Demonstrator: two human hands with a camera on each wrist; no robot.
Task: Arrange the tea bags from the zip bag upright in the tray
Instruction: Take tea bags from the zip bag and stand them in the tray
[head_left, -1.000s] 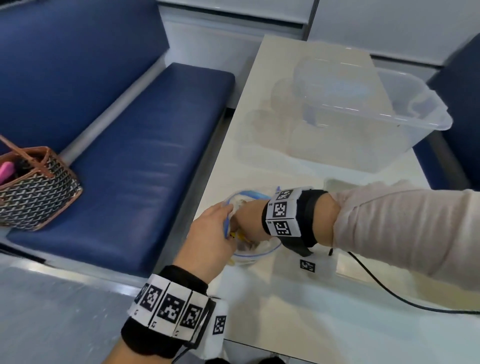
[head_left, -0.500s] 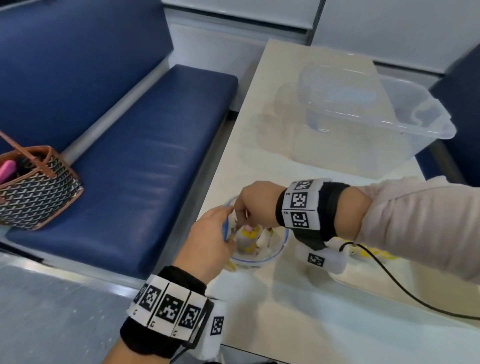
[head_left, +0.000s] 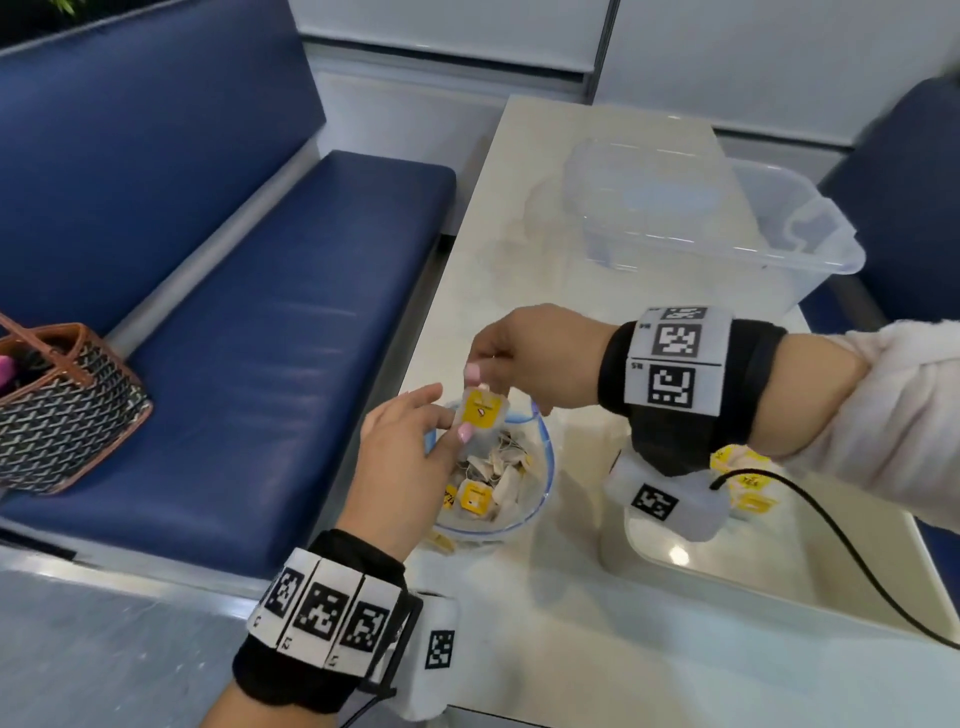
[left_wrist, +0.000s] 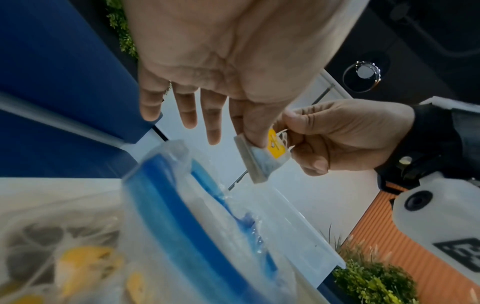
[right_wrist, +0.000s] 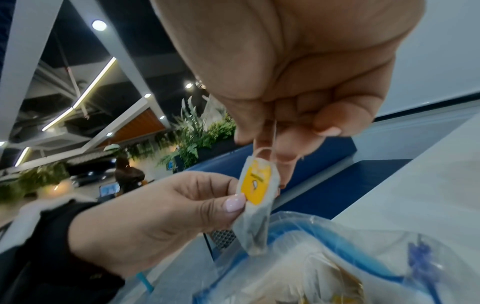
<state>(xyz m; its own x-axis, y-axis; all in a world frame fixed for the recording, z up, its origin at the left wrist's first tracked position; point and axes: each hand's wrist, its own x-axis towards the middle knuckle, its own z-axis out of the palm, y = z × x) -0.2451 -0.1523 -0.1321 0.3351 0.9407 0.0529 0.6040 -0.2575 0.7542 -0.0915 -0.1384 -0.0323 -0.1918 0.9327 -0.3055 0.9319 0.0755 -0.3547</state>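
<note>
A clear zip bag (head_left: 524, 499) with a blue rim stands open near the table's left edge, with several tea bags inside. Just above its mouth hangs one tea bag (head_left: 483, 415) with a yellow tag. My right hand (head_left: 483, 382) pinches its top by the string. My left hand (head_left: 457, 428) pinches its side edge between thumb and forefinger, the other fingers straight. The left wrist view shows the tea bag (left_wrist: 262, 162) over the zip bag (left_wrist: 182, 216). A white tray (head_left: 779, 587) lies to the right, partly hidden by my right wrist, holding a few tea bags (head_left: 748, 483).
A large clear plastic bin (head_left: 727, 234) stands at the far end of the table. A blue bench (head_left: 260, 338) runs along the left with a patterned handbag (head_left: 62, 405) on it. A black cable (head_left: 857, 571) crosses the tray.
My right hand has come up out of the zip bag with one tea bag. My left hand has left the bag's rim and taken the tea bag's edge.
</note>
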